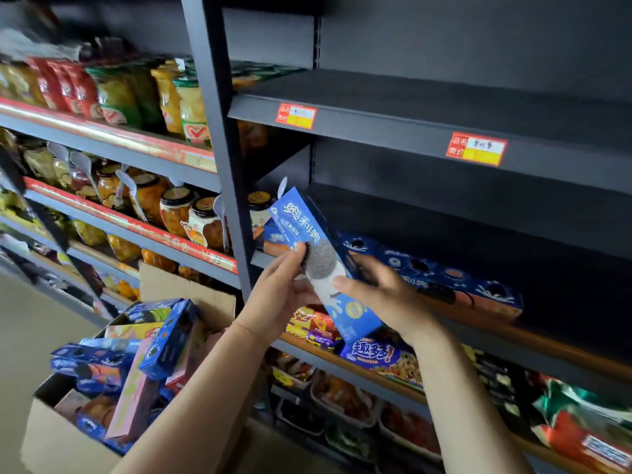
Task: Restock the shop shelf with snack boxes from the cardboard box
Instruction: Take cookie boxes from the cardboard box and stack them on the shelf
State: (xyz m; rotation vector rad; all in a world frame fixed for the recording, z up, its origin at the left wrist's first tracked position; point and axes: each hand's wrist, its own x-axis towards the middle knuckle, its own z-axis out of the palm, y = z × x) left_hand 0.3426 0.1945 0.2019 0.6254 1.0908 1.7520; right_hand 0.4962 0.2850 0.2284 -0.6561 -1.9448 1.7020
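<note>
A: Which step is this?

B: Placing, I'd say. Both hands hold one blue snack box (325,265) in front of the shelf (564,362), tilted, its top end leaning away toward the upright post (219,138). The left hand (280,299) grips the box's left edge, thumb pressed on the printed face and fingers wrapped behind. The right hand (383,295) clamps the opposite edge, thumb on the front, fingers closed round the far side.

A: And where does it go?

B: Just beyond the right hand a row of matching boxes (444,278) lies flat along the shelf. Left of the grip, near the post, a gap seems open, though another box (273,236) sits behind the held one there.

A: So the next move?

B: Likely level the box to match the row, then slide it in beside its neighbours and let go.

A: Much left?

B: Plenty. Below the left forearm, the cardboard box (68,436) holds a jumbled heap.
</note>
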